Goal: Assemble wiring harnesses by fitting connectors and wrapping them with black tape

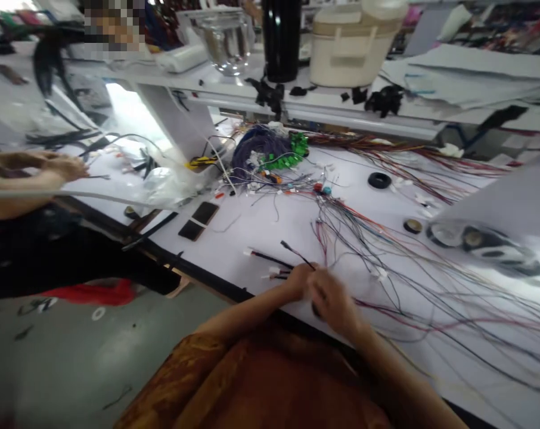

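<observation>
At the front edge of the table my left hand (300,283) is closed around a black-sleeved wire (297,253), whose dark tip points up and to the left. Beside and partly under this hand lie black-sleeved cables (270,258) with white plug ends. My right hand (331,301) meets the left one, fingers curled and smeared by motion. A small dark edge (315,310) shows below its fingers; its kind is unclear. Long thin wires (386,256) spread over the table just right of my hands.
Purple coiled wires (254,152) and green connectors (292,154) lie farther back. Black tape rolls (379,180) sit at right, near a bagged roll (489,244). Two dark flat rectangles (198,220) lie left. A shelf (341,98) crosses behind. Another person's hands (59,167) work at far left.
</observation>
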The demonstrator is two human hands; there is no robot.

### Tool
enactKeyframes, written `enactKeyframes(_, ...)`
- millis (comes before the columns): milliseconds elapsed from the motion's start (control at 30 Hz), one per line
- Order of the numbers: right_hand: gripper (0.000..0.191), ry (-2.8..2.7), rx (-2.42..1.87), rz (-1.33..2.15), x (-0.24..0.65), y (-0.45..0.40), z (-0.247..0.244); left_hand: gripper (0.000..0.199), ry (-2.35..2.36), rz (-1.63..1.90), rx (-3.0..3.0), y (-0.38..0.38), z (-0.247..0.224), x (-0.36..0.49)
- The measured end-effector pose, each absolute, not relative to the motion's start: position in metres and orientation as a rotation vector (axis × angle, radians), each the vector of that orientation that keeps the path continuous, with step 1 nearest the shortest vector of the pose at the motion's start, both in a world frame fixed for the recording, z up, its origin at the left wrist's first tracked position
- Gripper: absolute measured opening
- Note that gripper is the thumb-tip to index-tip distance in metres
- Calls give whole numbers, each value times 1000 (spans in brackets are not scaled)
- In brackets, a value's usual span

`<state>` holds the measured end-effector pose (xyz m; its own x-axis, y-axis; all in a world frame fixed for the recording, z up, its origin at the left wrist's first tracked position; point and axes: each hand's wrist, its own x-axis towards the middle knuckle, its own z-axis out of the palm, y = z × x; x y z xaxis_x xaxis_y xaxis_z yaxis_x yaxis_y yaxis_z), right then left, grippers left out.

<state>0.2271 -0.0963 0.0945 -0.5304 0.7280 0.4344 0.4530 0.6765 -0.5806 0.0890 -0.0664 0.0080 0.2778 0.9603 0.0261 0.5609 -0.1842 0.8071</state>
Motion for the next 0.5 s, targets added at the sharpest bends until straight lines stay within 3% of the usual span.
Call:
enactKeyframes(233, 22, -2215, -1386, 546, 155, 44, 63, 15, 1090, 836, 1882, -71, 21, 73)
enactKeyframes(367, 17, -2119, -1238, 526, 162, 41, 59, 21, 1106, 899, 1812, -72, 25, 65)
enactKeyframes(500, 24, -2017, -1279, 938, 221, 2, 59, 27, 1189, 958, 1665, -73, 17, 59)
